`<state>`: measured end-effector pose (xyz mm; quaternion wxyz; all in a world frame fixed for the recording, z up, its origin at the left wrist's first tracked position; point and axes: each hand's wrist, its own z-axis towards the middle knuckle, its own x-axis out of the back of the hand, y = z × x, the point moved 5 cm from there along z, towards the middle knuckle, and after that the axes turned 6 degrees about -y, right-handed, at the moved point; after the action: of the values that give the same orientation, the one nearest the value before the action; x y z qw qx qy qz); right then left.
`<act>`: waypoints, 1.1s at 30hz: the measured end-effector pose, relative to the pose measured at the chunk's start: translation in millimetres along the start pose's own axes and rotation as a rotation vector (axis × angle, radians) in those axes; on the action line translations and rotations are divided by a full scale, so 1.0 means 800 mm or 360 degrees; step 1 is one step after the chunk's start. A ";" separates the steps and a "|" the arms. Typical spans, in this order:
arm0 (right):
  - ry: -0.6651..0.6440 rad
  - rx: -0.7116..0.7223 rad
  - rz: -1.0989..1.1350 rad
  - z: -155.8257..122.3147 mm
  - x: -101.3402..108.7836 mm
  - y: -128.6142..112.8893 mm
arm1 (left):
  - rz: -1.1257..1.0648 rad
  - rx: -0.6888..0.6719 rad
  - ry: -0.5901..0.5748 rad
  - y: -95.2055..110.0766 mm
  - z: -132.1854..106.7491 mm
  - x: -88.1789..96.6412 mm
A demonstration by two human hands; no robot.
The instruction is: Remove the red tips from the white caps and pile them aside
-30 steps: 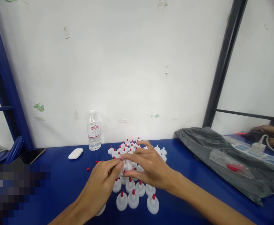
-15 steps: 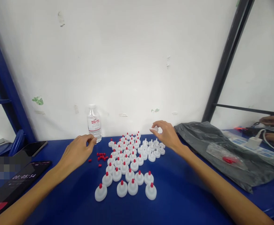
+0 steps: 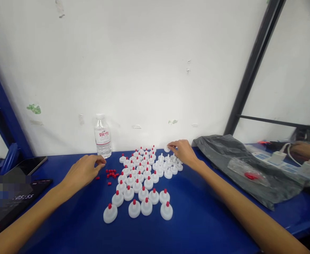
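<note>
Several white bottle caps with red tips (image 3: 141,187) stand in rows on the blue table (image 3: 202,218). Behind them are several white caps without red tips (image 3: 168,165). A small pile of loose red tips (image 3: 111,173) lies left of the rows. My left hand (image 3: 82,171) hovers just left of that pile, fingers curled with thumb and forefinger pinched; what they hold is too small to see. My right hand (image 3: 183,152) is at the back right of the caps, fingertips pinching one white cap (image 3: 167,149).
A water bottle (image 3: 102,137) stands against the white wall. A phone showing a timer (image 3: 14,203) and another dark phone (image 3: 31,163) lie at the left. A grey plastic bag (image 3: 247,169) with a clear pouch of red tips lies at the right, beside a power strip (image 3: 279,157).
Both hands left the middle of the cap rows: the left went to the red tips, the right reached back and took a white cap. The view shifted slightly.
</note>
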<state>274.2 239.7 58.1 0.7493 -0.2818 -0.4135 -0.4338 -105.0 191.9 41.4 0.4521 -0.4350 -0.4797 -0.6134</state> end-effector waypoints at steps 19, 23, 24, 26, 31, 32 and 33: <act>-0.0272 0.0019 -0.0046 0.003 -0.031 0.014 | -0.0059 -0.0078 -0.0175 -0.003 0.003 -0.015; -0.0259 -0.0024 0.0005 0.003 -0.021 0.013 | -0.0039 -0.0105 -0.0183 -0.009 0.007 -0.022; -0.0231 -0.0048 0.0024 0.003 -0.013 0.011 | -0.0039 -0.0110 -0.0185 -0.010 0.008 -0.023; -0.0171 -0.0087 0.0069 0.002 0.008 0.004 | -0.0050 -0.0115 -0.0193 -0.012 0.009 -0.026; -0.0680 0.0097 0.0967 -0.011 0.052 -0.043 | -0.0084 -0.0117 -0.0224 -0.014 0.009 -0.030; -0.0997 0.0175 0.1207 -0.019 0.053 -0.057 | -0.0087 -0.0117 -0.0226 -0.014 0.009 -0.029; -0.1321 0.0232 0.1384 -0.030 0.052 -0.072 | -0.0087 -0.0118 -0.0226 -0.013 0.008 -0.029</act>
<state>244.3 177.2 86.1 0.6514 -0.5187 -0.5468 0.0877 -109.6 202.8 18.4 0.3837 -0.4806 -0.4993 -0.6104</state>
